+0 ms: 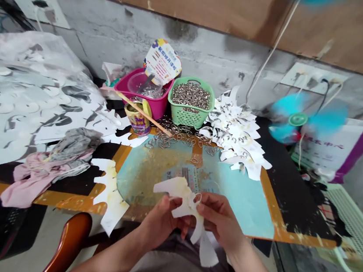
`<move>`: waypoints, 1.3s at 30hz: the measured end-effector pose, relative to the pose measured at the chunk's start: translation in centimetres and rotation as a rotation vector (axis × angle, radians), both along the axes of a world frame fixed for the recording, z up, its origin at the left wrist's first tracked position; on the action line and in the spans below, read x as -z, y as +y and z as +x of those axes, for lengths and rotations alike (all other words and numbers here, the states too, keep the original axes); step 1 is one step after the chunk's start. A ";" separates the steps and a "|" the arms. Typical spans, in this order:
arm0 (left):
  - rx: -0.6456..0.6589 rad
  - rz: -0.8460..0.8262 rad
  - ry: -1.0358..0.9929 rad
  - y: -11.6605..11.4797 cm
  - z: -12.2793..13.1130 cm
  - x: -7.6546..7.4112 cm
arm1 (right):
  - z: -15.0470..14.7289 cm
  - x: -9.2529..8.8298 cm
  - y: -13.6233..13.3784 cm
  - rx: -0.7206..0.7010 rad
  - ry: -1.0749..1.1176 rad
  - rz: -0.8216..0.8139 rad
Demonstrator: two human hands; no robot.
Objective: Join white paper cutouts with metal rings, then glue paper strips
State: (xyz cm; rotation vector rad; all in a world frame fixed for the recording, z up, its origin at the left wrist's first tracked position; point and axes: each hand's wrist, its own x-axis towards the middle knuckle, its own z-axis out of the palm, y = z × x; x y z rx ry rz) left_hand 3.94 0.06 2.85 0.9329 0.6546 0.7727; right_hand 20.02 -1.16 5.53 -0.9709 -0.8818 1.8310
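Observation:
My left hand (pixel 161 221) and my right hand (pixel 221 218) hold a white shaped paper cutout (pixel 189 207) up above the table's front edge, pinching it from both sides. A small metal ring (pixel 197 198) sits at the cutout's edge, next to my right fingers. Below my hands lies a pale blue board (pixel 245 205) with yellowish stains. Another white cutout (pixel 111 193) lies left of my left hand. Many loose metal rings (pixel 181 137) are strewn beyond the board, and a green plastic basket (pixel 189 115) full of rings stands behind them.
A heap of white cutouts (pixel 237 134) lies right of the basket. A pink basket (pixel 142 100), a wooden stick (pixel 142 113), crumpled cloth (pixel 55 164) and large white sheets (pixel 29 104) crowd the far left. A running blue fan (pixel 297 119) stands on the right.

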 end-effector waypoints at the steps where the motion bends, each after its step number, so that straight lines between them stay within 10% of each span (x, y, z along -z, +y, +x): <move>1: -0.031 -0.056 -0.013 -0.1 0.0 -0.1 | 0.2 0.1 0.0 0.032 -0.070 0.043; 10: -0.084 -0.150 0.018 -0.7 0.0 -0.6 | 1.5 -1.3 0.2 0.028 -0.380 0.324; 19: -0.133 -0.076 0.022 -1.2 -0.6 0.3 | 0.8 -1.6 0.5 0.017 -0.152 0.150; 39: -0.350 -0.166 0.062 -0.3 1.1 -0.6 | 0.5 -1.1 0.8 0.313 -1.079 0.925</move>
